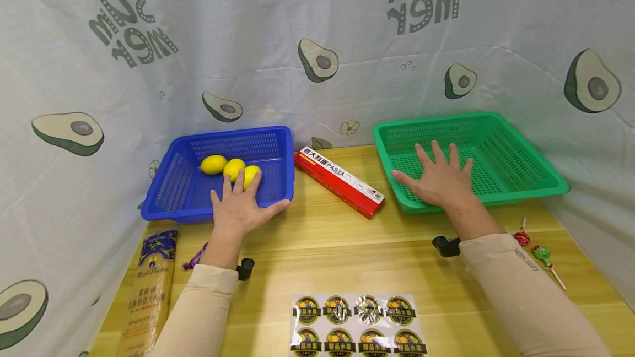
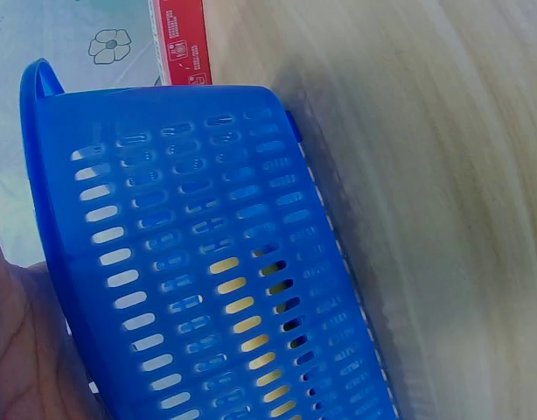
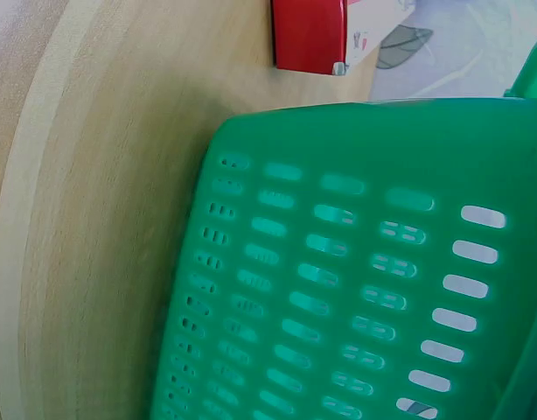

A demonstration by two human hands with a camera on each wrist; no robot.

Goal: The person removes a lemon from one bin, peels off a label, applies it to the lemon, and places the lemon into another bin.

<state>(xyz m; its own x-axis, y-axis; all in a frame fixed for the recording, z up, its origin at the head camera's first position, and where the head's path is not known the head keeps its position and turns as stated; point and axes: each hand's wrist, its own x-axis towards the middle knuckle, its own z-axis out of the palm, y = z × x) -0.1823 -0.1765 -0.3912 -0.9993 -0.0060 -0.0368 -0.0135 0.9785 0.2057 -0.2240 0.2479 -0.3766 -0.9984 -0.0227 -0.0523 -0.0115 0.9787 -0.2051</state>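
Just beyond left hand [image 1: 240, 208] — lemons [image 1: 233, 168]

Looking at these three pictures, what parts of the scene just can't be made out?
- Head view: the left hand covers part of the nearest lemon and the blue basket rim.
- Head view: the right hand hides the green basket floor beneath it.
- Head view: the bottom edge cuts off the sticker sheet.
- Left wrist view: lemons are only yellow glimpses through the slots; the table is blurred.
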